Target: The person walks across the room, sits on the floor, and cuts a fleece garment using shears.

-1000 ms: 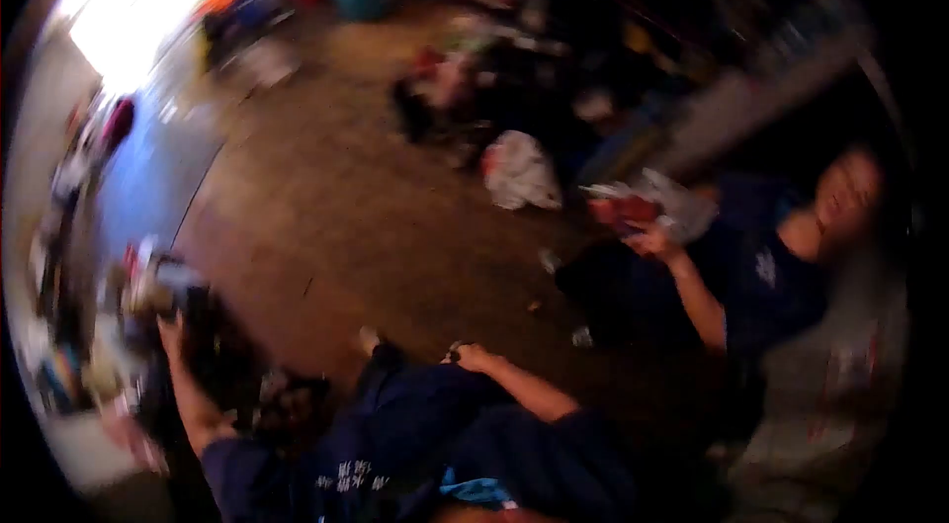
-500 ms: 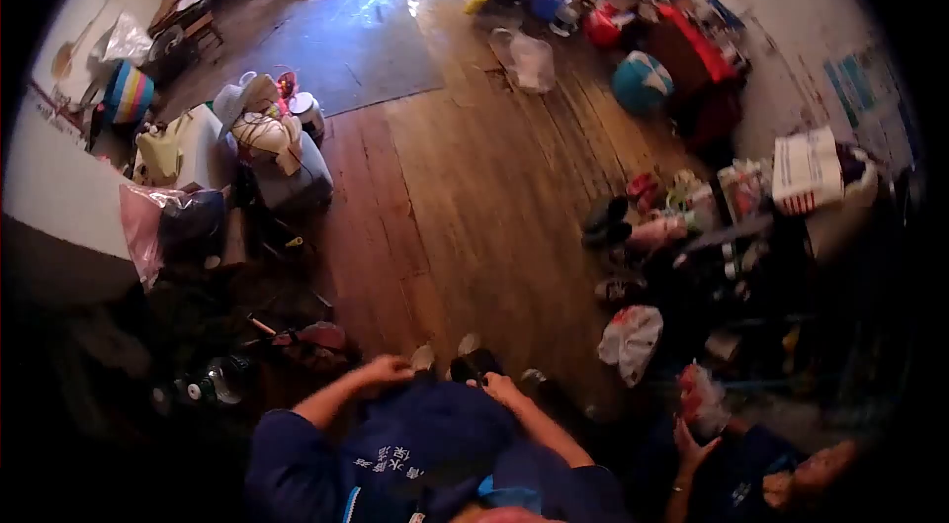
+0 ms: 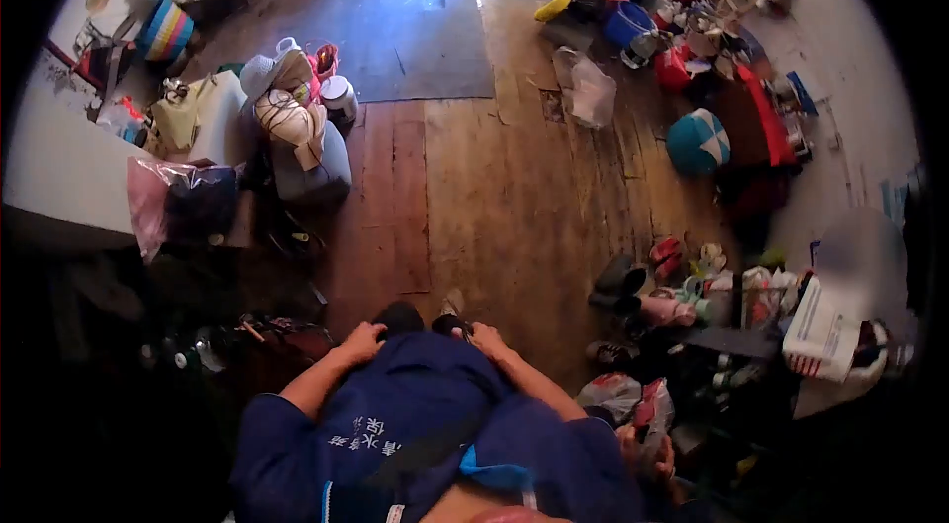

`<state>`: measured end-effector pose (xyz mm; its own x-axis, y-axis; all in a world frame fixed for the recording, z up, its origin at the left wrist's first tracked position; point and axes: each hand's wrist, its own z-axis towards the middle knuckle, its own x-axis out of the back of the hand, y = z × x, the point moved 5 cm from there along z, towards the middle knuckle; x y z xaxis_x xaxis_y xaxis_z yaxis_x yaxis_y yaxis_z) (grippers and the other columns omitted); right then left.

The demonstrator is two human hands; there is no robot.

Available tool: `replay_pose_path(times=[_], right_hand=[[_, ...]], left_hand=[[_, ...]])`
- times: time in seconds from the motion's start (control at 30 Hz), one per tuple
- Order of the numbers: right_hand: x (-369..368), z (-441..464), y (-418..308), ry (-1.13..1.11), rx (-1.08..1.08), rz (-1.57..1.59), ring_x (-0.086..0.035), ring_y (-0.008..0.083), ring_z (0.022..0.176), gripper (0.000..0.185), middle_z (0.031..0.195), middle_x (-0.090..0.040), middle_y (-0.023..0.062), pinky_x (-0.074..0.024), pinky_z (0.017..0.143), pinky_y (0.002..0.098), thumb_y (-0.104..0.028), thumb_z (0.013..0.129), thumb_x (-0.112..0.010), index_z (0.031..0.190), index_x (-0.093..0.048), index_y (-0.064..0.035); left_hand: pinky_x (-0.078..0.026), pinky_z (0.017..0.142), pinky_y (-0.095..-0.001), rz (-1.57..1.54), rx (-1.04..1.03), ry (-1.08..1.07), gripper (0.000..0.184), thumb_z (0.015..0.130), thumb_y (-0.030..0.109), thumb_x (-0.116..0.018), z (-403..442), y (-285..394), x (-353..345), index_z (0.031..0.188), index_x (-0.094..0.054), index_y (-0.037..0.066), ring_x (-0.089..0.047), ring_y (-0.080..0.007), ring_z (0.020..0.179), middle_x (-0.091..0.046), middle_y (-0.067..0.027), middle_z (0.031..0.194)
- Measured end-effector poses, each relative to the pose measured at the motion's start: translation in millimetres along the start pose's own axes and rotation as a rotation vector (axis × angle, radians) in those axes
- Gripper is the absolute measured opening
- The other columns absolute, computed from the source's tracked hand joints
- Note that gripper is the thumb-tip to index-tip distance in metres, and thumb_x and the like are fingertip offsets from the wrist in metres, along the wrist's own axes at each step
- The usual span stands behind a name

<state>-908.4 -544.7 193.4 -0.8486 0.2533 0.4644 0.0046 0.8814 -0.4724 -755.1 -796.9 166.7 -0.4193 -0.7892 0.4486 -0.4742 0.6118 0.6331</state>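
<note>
My left hand [image 3: 366,340] is closed, its fingers curled in beside my dark knee [image 3: 399,317] and the hem of my navy shirt [image 3: 415,385]. At the other side of the shirt hem, the fingers of my right hand [image 3: 484,339] are bent against a small dark item [image 3: 455,327], too dim to make out. What the left fingers hold, if anything, is hidden. One light-coloured shoe [image 3: 452,304] shows just beyond the hands on the wooden floor [image 3: 514,217].
Lower right, another person's hands [image 3: 647,452] hold a clear and red plastic bag [image 3: 652,409]. Shoes [image 3: 621,278] and a white box [image 3: 822,327] lie at right. On the left are a grey bin [image 3: 311,172] and a pink bag [image 3: 148,207]. A teal ball [image 3: 698,141] sits farther off.
The view has swung and steadied. My left hand has come back from the objects at the left to my lap. The right hand remains near my lap. The other person's bag now appears lower.
</note>
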Motion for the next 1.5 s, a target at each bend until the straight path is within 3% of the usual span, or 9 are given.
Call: replay_pose_path(times=[0.1, 0.33, 0.5, 0.6, 0.67, 0.8, 0.87, 1.2, 1.5], right_hand=[[34, 35, -25, -0.116, -0.008, -0.093, -0.053, 0.0425, 0.103, 0.077, 0.102, -0.058, 0.0298, -0.0431, 0.087, 0.0443, -0.068, 0.074, -0.050, 0.100, -0.059, 0.0045], [76, 157, -82, -0.218, 0.075, -0.227, -0.054, 0.0414, 0.104, 0.082, 0.103, -0.058, 0.0290, -0.0430, 0.088, 0.0439, -0.072, 0.072, -0.048, 0.102, -0.060, 0.0034], [134, 219, -185, -0.135, -0.077, -0.271, -0.054, 0.0388, 0.103, 0.076, 0.105, -0.060, 0.0236, -0.0442, 0.087, 0.0433, -0.068, 0.072, -0.052, 0.105, -0.060, 0.0000], [163, 265, -230, -0.030, 0.093, -0.252, -0.057, 0.0412, 0.095, 0.067, 0.098, -0.060, 0.0243, -0.0456, 0.082, 0.0457, -0.063, 0.075, -0.050, 0.101, -0.059, -0.0026], [190, 271, -275, -0.018, 0.014, -0.295, -0.057, 0.0417, 0.095, 0.068, 0.097, -0.060, 0.0258, -0.0457, 0.081, 0.0455, -0.064, 0.077, -0.047, 0.102, -0.058, -0.0027], [225, 314, -314, -0.061, -0.014, -0.266, -0.056, 0.0422, 0.097, 0.072, 0.096, -0.060, 0.0270, -0.0452, 0.083, 0.0458, -0.068, 0.075, -0.047, 0.103, -0.058, -0.0025], [244, 343, -331, -0.030, -0.020, -0.244, -0.057, 0.0402, 0.098, 0.080, 0.096, -0.061, 0.0267, -0.0455, 0.081, 0.0445, -0.073, 0.071, -0.048, 0.102, -0.061, -0.0002], [408, 520, -473, -0.021, 0.149, -0.308, -0.057, 0.0422, 0.095, 0.077, 0.092, -0.061, 0.0277, -0.0446, 0.082, 0.0475, -0.073, 0.071, -0.047, 0.091, -0.059, 0.0004], [493, 645, -544, -0.119, 0.141, -0.316, -0.057, 0.0400, 0.097, 0.078, 0.095, -0.061, 0.0256, -0.0449, 0.082, 0.0448, -0.072, 0.072, -0.047, 0.096, -0.063, -0.0003]], left_hand=[[-0.042, 0.088, -0.0433, 0.090, -0.061, 0.422, 0.031, 0.078, 0.032, -0.060, 6, 40, 69, 0.101, -0.062, 0.012, -0.050, -0.0371, 0.100, -0.056, -0.0159, 0.100], [-0.046, 0.081, -0.0425, 0.018, -0.180, 0.054, 0.029, 0.078, 0.034, -0.058, 86, 26, 169, 0.100, -0.065, 0.016, -0.054, -0.0345, 0.092, -0.057, -0.0156, 0.095], [-0.047, 0.077, -0.0436, 0.114, -0.202, 0.147, 0.023, 0.080, 0.029, -0.055, 142, 19, 295, 0.093, -0.064, 0.012, -0.056, -0.0353, 0.087, -0.060, -0.0156, 0.085], [-0.047, 0.074, -0.0426, 0.153, -0.173, -0.015, 0.023, 0.081, 0.028, -0.055, 185, 8, 345, 0.090, -0.062, 0.008, -0.057, -0.0348, 0.085, -0.060, -0.0171, 0.086], [-0.046, 0.072, -0.0413, -0.047, -0.183, -0.029, 0.022, 0.082, 0.026, -0.057, 203, -3, 378, 0.090, -0.061, 0.006, -0.059, -0.0344, 0.082, -0.061, -0.0184, 0.084], [-0.046, 0.070, -0.0407, -0.289, -0.117, 0.072, 0.022, 0.083, 0.025, -0.058, 236, 6, 447, 0.087, -0.058, 0.004, -0.058, -0.0357, 0.080, -0.060, -0.0190, 0.082], [-0.046, 0.071, -0.0416, -0.266, -0.089, 0.118, 0.022, 0.084, 0.025, -0.056, 264, -1, 467, 0.088, -0.057, 0.004, -0.058, -0.0366, 0.081, -0.060, -0.0196, 0.083], [-0.044, 0.067, -0.0482, -0.265, 0.020, 0.440, 0.023, 0.087, 0.029, -0.050, 418, 22, 637, 0.088, -0.055, 0.007, -0.056, -0.0421, 0.081, -0.059, -0.0218, 0.083], [-0.046, 0.070, -0.0462, -0.222, 0.041, 0.378, 0.028, 0.087, 0.036, -0.047, 502, 41, 783, 0.091, -0.057, 0.011, -0.058, -0.0386, 0.084, -0.061, -0.0173, 0.088]])
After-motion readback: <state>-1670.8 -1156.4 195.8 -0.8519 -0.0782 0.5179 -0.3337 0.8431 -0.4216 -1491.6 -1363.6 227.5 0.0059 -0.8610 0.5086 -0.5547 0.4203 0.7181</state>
